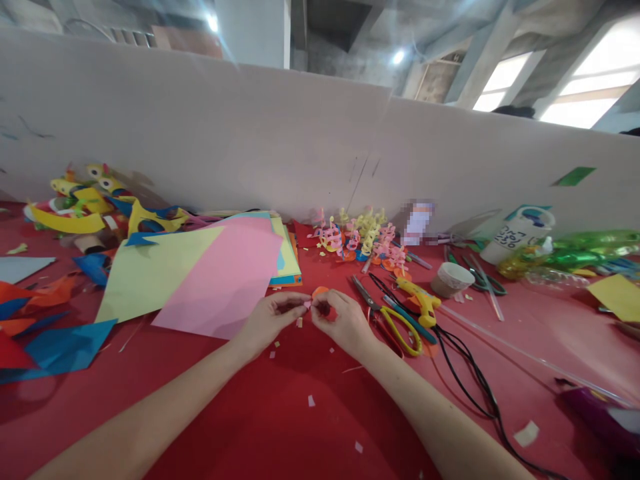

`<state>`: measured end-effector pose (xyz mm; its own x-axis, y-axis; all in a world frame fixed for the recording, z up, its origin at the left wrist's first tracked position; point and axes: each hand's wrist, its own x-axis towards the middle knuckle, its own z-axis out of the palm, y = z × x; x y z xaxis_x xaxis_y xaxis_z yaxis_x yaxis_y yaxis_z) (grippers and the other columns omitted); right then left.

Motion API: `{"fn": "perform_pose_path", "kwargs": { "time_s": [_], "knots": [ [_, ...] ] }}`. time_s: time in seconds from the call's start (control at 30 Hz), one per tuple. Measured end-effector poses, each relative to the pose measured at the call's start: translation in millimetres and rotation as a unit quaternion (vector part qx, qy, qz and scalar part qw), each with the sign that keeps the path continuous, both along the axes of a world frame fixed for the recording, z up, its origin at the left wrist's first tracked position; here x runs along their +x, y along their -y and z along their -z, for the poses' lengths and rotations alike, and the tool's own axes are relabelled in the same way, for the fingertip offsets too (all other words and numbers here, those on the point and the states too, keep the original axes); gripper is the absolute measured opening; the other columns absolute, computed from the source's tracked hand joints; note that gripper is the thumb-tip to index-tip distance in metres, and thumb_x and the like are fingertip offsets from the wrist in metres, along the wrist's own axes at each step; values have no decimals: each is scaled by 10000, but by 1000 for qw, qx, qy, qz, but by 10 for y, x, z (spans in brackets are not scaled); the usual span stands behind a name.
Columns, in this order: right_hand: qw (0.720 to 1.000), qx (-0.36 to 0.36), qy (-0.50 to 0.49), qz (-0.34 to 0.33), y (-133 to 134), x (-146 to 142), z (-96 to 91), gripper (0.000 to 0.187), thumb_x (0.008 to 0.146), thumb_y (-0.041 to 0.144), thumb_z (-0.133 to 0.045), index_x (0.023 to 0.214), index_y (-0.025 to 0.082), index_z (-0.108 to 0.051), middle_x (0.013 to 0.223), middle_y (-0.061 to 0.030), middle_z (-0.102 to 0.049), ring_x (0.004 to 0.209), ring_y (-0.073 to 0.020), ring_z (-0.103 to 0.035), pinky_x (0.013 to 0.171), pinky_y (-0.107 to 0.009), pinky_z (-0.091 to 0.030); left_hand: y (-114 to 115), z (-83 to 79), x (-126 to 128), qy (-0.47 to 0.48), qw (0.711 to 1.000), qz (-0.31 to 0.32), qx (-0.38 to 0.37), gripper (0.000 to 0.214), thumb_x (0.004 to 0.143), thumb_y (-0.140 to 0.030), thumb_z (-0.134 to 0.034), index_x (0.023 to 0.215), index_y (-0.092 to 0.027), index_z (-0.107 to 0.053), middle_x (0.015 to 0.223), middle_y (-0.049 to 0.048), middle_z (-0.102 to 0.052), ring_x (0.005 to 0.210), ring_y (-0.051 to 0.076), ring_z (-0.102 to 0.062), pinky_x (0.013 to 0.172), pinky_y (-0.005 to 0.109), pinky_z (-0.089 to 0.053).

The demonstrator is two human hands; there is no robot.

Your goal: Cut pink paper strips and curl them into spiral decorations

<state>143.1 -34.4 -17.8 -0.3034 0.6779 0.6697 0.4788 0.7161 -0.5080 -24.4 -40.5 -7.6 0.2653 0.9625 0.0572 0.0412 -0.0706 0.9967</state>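
My left hand (270, 320) and my right hand (347, 323) meet over the red table, fingertips almost touching. Between them is a tiny pink paper piece (307, 304), pinched by my left thumb and fingers. An orange paper piece (319, 291) shows at my right fingertips, which are closed on it; my fingers partly cover it. Just behind stand several small curled paper figures (370, 233), pink and pale yellow, some on orange or blue discs. Scissors with yellow handles (403, 330) lie close to my right hand. Pink paper sheet (220, 277) lies beside my left hand.
A yellow hot glue gun (420, 300) with a black cord (475, 373) lies at right, near a paper cup (451, 279) and a white container (517, 237). Orange and blue scraps (70, 347) spread at left. A white partition (225, 133) closes the table's back.
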Motion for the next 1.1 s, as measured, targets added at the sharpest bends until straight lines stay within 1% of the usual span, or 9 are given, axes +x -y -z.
{"fn": "perform_pose_path", "kwargs": {
  "time_s": [0.13,0.23,0.33,0.43,0.53,0.63,0.9,1.0,1.1],
  "knots": [
    [1000,12,13,8,2,3,-1,72,729,136,-512,737,192,-555,637,-16,-597,583,-135,-556,566,-225,-467,37,-25,34,7,1000,16,-19,199,710,-292,-670,880,-191,-685,900,48,-707,774,171,-627,733,307,-479],
    [999,19,24,10,0,7,0,63,718,138,-521,726,195,-549,632,-13,-594,586,-137,-557,569,-227,-468,58,-18,63,40,998,-5,-46,252,659,-271,-713,895,-196,-661,906,39,-700,801,167,-625,738,300,-478],
    [1000,15,11,7,-2,11,7,73,733,136,-518,743,194,-560,649,-16,-602,603,-137,-567,587,-229,-476,52,-7,66,60,996,-24,-56,223,658,-271,-719,849,-179,-650,836,20,-680,705,134,-606,701,279,-474],
    [1000,-15,-16,-2,-7,18,18,72,766,150,-527,788,194,-579,707,-23,-625,642,-136,-585,633,-236,-489,29,-20,50,93,992,-30,-75,216,670,-293,-716,829,-160,-656,783,13,-658,651,117,-586,673,270,-472],
    [999,-36,-30,-4,-15,21,27,74,775,158,-532,804,196,-589,746,-29,-638,666,-140,-596,661,-250,-496,15,-60,43,128,984,-56,-112,258,629,-288,-748,832,-160,-655,815,18,-660,743,144,-603,664,264,-479],
    [999,-41,-35,2,-20,20,28,79,777,163,-529,794,199,-596,741,-27,-639,666,-144,-600,664,-259,-501,18,-97,54,143,979,-56,-134,279,594,-284,-768,823,-164,-661,821,14,-665,792,156,-604,651,258,-483],
    [998,-45,-41,0,-8,12,7,65,777,174,-547,784,203,-604,718,-19,-631,646,-142,-595,645,-254,-502,27,-74,63,153,979,-38,-132,249,599,-271,-770,810,-167,-690,775,14,-668,698,134,-593,640,259,-475],
    [998,-43,-45,-4,6,2,-8,72,772,158,-544,779,200,-601,703,-14,-623,629,-136,-585,634,-245,-497,20,-39,48,146,982,-23,-116,243,623,-276,-758,831,-169,-694,773,15,-672,639,117,-582,661,268,-475],
    [998,-37,-46,-9,16,-4,-21,77,762,140,-541,775,194,-594,695,-13,-616,627,-131,-580,624,-233,-490,11,-3,29,122,988,-13,-98,226,656,-274,-735,852,-171,-692,812,26,-679,654,122,-587,684,275,-474]
  ]
}}
